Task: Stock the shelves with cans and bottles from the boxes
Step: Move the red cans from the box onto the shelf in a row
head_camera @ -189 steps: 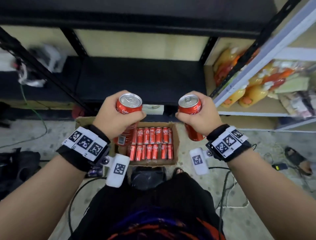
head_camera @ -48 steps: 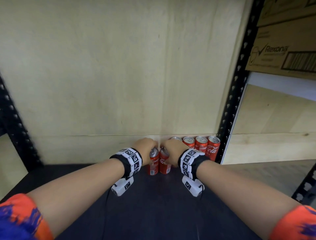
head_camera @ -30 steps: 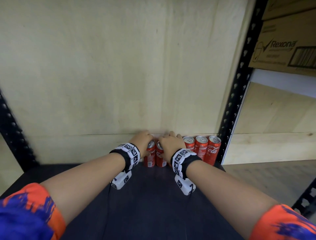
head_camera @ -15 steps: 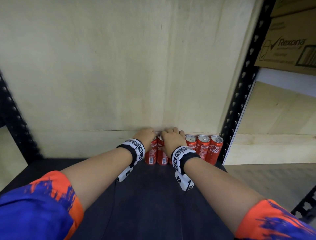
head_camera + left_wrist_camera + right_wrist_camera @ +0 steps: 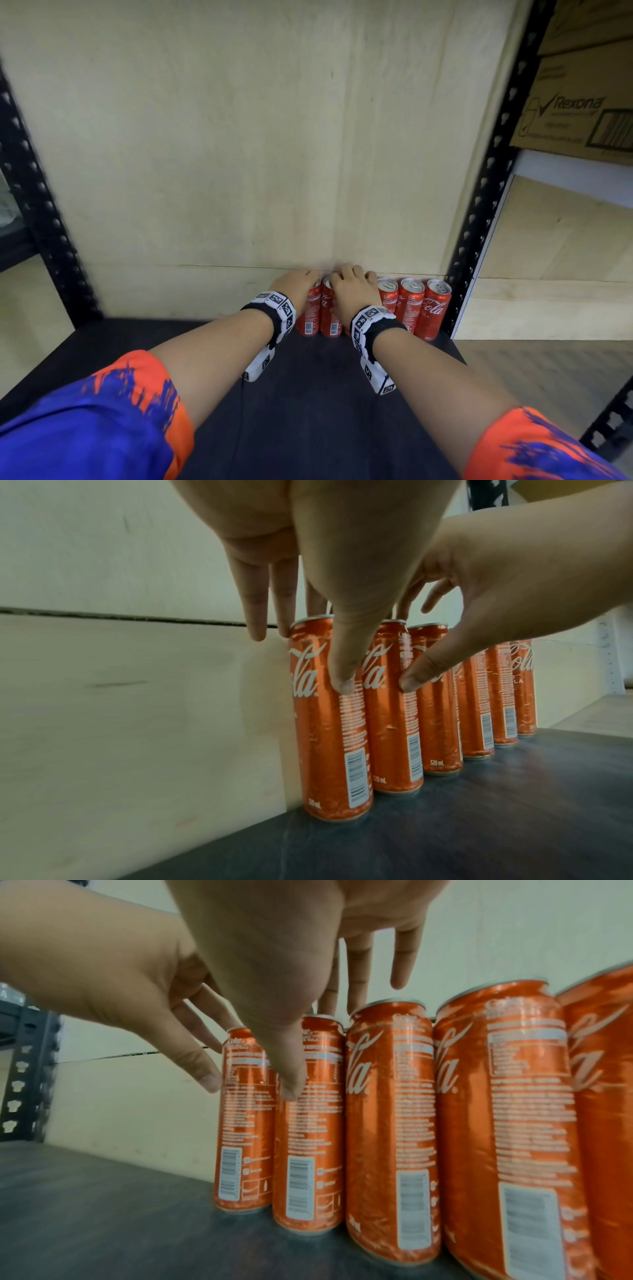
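Since 1.6 s ago both cans were pushed back against the rear panel; head view: left hand [image 5: 297,287] and right hand [image 5: 352,291] lay over the left end of the can row [image 5: 409,308] on the dark shelf [image 5: 308,394]. Left wrist view: left fingers [image 5: 339,656] straight, spread, thumb touching the end can [image 5: 329,723]. Right wrist view: right fingers [image 5: 291,1069] loosely spread, thumb on the second can [image 5: 308,1137].

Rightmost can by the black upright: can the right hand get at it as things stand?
Probably yes. The right hand hovers open over the row's left part, and the rightmost can stands a few cans along with its front and top uncovered. Only the upright crowds its far side.
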Demonstrator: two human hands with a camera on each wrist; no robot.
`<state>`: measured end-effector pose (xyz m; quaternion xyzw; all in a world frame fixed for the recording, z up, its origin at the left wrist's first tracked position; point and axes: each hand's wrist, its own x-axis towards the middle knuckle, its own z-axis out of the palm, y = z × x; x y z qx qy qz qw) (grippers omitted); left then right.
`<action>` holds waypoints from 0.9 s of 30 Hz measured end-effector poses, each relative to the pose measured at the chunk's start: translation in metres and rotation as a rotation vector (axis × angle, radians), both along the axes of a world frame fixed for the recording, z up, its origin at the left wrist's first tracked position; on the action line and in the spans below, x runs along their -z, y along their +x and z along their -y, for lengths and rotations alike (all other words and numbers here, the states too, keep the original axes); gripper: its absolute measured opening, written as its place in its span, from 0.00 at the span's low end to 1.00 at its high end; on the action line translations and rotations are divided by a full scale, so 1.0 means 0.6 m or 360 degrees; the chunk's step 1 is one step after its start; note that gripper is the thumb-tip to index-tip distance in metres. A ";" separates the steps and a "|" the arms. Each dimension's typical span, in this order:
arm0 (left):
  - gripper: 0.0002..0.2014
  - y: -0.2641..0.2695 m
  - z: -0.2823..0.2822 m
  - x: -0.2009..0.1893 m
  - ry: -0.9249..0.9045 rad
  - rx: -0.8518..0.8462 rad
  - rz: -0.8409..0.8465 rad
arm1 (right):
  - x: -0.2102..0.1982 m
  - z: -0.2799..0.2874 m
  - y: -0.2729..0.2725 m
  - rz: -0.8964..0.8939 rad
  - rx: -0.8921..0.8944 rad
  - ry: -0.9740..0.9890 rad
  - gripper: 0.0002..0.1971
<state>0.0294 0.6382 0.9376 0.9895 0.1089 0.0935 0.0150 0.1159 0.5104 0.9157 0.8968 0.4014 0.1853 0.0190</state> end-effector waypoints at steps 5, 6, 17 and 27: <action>0.18 0.000 0.005 0.000 -0.0072 -0.0025 -0.0005 | 0.002 -0.004 -0.008 0.0050 -0.0020 -0.0044 0.27; 0.18 -0.001 0.004 0.001 -0.0087 -0.0047 -0.0021 | 0.004 -0.002 -0.010 0.0050 -0.0015 -0.0033 0.26; 0.32 -0.075 -0.011 -0.035 -0.0157 -0.0155 0.0025 | -0.046 0.025 -0.054 -0.0517 -0.0033 0.0253 0.28; 0.42 -0.317 -0.054 -0.069 -0.0397 -0.0474 -0.0017 | -0.095 0.097 -0.205 -0.0785 -0.0213 0.0269 0.32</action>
